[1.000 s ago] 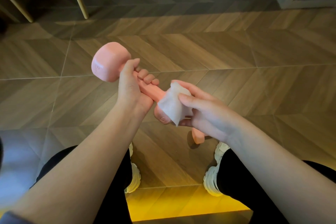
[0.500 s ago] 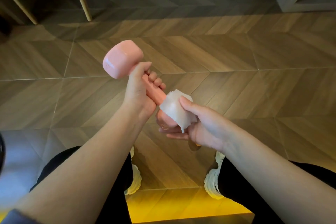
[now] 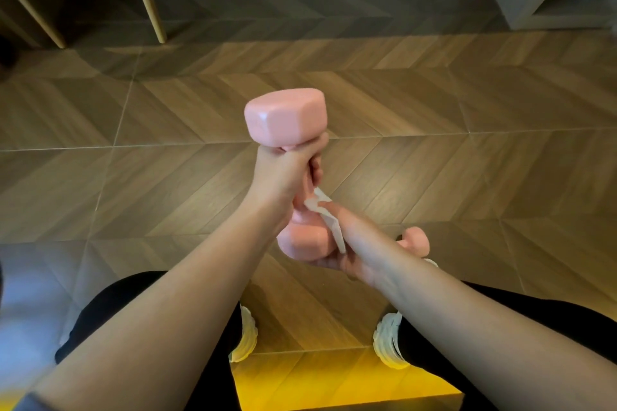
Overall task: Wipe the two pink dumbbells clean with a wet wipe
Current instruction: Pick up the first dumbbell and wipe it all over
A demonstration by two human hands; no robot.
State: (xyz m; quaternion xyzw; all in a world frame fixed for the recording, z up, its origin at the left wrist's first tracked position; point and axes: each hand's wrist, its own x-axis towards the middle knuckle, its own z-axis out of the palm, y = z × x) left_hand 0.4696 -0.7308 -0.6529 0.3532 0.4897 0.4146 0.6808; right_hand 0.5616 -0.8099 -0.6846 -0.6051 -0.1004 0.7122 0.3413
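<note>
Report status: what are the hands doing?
Left hand grips dumbbell handle. Right hand holds wet wipe against lower head. Second dumbbell on floor, nothing blocking.

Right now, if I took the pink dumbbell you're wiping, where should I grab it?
Grab the dumbbell by its thin middle bar, from the side, as the left hand does. It stands nearly upright, and its blocky ends are too fat for fingers. The right hand presses the wet wipe on the lower end.

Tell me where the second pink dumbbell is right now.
Head view: the second pink dumbbell is on the floor, right of centre, mostly hidden behind the right hand and wrist, just beyond the white shoe on that side.
</note>
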